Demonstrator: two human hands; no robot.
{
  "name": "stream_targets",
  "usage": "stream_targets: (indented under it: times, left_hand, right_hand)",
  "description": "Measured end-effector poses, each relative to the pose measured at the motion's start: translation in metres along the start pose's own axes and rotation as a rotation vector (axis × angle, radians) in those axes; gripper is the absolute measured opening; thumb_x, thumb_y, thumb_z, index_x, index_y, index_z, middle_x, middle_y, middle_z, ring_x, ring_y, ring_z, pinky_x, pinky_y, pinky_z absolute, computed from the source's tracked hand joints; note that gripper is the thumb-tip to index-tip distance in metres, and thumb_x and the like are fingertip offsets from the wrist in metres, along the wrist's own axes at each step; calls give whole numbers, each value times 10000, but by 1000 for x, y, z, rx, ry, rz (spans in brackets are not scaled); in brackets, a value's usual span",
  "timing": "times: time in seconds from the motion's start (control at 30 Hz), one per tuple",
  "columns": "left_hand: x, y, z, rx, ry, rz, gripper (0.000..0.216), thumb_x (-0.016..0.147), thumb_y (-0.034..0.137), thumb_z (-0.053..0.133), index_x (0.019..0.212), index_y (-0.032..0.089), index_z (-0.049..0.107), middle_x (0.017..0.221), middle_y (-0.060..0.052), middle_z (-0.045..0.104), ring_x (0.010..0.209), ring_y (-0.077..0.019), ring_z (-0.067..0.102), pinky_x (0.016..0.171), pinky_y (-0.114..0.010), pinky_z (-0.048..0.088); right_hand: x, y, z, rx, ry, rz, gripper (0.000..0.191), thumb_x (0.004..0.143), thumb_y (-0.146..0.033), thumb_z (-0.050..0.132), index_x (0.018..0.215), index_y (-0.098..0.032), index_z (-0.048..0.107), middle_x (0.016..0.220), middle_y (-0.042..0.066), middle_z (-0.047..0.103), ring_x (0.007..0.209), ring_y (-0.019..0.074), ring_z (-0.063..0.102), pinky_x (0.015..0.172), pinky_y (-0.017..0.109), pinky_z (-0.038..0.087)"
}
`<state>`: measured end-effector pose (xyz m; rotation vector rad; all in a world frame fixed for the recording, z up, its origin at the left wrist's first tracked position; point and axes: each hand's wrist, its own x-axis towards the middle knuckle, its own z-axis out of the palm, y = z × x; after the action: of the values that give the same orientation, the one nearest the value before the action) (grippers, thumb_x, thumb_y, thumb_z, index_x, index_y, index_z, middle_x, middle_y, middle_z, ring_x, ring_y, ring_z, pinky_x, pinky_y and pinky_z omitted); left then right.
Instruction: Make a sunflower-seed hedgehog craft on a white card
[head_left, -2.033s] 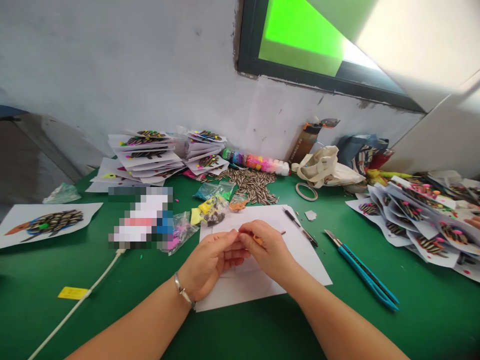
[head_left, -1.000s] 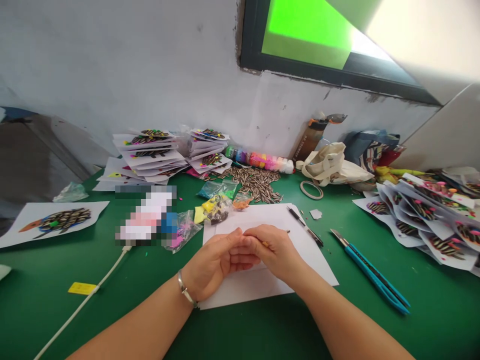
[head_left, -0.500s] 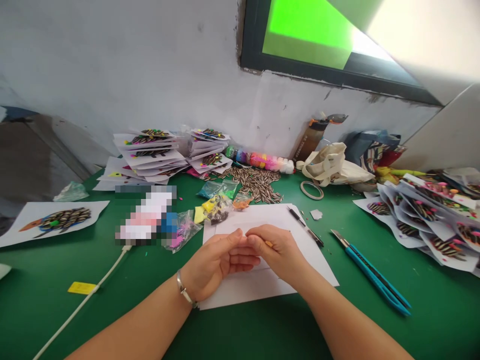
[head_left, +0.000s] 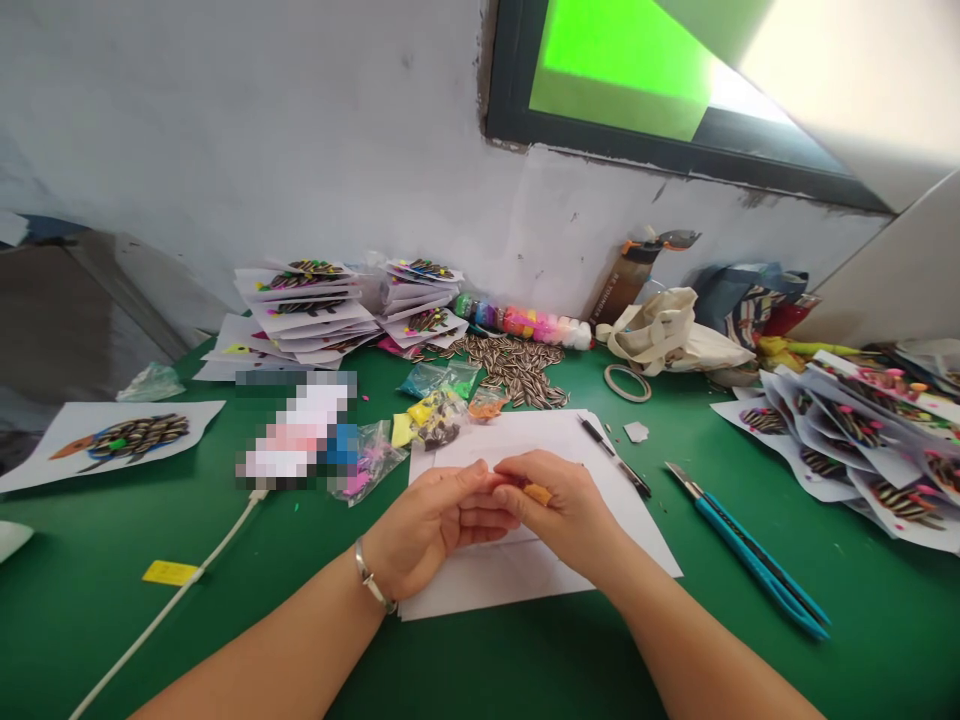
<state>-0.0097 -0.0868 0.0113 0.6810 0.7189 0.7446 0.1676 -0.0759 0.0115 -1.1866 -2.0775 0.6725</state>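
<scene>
The right hand (head_left: 566, 508) is curled around an orange clay piece (head_left: 537, 493), visible between its thumb and fingers. The left hand (head_left: 431, 520) is cupped, its fingertips close to the right ones; I cannot tell whether it grips something. Both hands are above white paper sheets (head_left: 510, 575) on the green table (head_left: 510, 670).

Craft workroom, by the look of it. Clock from wearer's seat, 12 straight ahead. Green counter (head_left: 540, 655) set against scuffed wall (head_left: 262, 130). Stacked sheets (head_left: 322, 330) bearing striped-seed designs at 11; fanned heap of similar sheets (head_left: 832, 440) at 2. Loose striped seeds (head_left: 525, 370) spread at 12, clear bags (head_left: 435, 415) of coloured stuff just short of them. Utility knife (head_left: 759, 560), blade out, also at 2.
</scene>
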Motion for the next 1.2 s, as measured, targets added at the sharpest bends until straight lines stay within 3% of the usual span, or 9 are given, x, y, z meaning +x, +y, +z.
stream_targets:
  times: [0.3,0.47,0.6,0.8,0.93,1.0,1.07,1.2]
  left_hand:
    - [0,0,0,4,15,-8,360,873,455,602,965,132,733,924,-107,750,893,-216,681,895,-370,490]
    - [0,0,1,-7,-4,1,352,864,451,615,980,139,727,967,-114,744,902,-221,679,909,-385,479]
    - [0,-1,0,-14,-18,-8,366,859,473,610,965,142,726,948,-110,743,917,-235,674,916,-399,470]
    - [1,0,-6,-99,-37,-94,487,856,554,559,1009,121,722,982,-131,741,956,-248,667,940,-386,446]
    - [1,4,-6,-118,-46,-113,505,848,569,555,992,117,729,990,-140,743,964,-259,672,946,-399,450]
    - [0,8,-6,-71,11,-77,483,827,559,593,976,122,734,995,-140,743,969,-271,672,943,-420,459]
    - [0,13,-6,63,147,47,414,795,514,657,948,139,740,984,-125,746,956,-280,673,936,-432,464]
    - [2,16,-12,618,448,382,264,725,390,745,908,202,765,996,-80,747,1015,-302,635,969,-400,420]
  right_hand:
    - [-2,6,-1,21,29,31,95,873,-242,604,941,-226,668,850,20,689,817,180,611,740,309,469]
    - [-5,4,-1,-2,118,-115,181,837,-152,613,1004,-221,606,981,58,613,891,185,580,779,316,485]
    - [-6,2,-1,-99,164,-203,81,874,-148,565,868,-213,613,906,59,562,845,178,553,720,305,486]
    - [-7,-1,-2,-294,206,-387,234,896,-96,483,784,-211,653,869,81,611,824,198,556,730,355,481]
    - [-6,1,-3,-196,230,-337,212,899,-115,499,807,-210,664,854,71,614,816,190,570,729,344,494]
    - [-4,5,-4,-68,253,-222,167,897,-145,532,816,-208,665,857,59,604,806,175,585,709,313,503]
    - [-2,10,-5,23,272,-110,133,885,-177,565,806,-209,667,869,50,600,804,168,598,712,302,508]
    - [0,19,-1,64,204,4,191,885,-216,565,733,-211,680,865,42,600,767,162,609,694,303,511]
